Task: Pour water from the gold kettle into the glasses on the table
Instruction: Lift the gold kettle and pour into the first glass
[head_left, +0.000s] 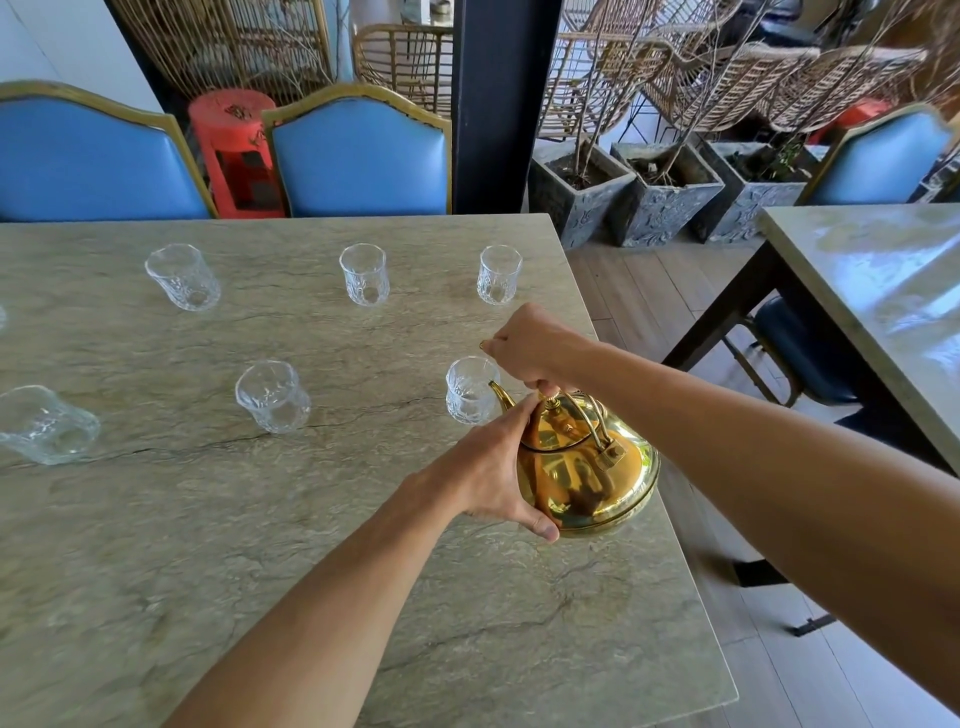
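The gold kettle (587, 467) sits near the tabletop's (311, 545) right edge, spout aimed at the nearest glass (470, 391). The right hand (530, 348) has its grip closed round the handle; the left hand (493, 475) lies spread against the kettle's side. As far as I can tell, every glass looks empty, so pouring is all ahead. No writing is legible.

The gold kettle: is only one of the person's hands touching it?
No: the right hand grips the handle of the gold kettle, while the left hand presses against its side.
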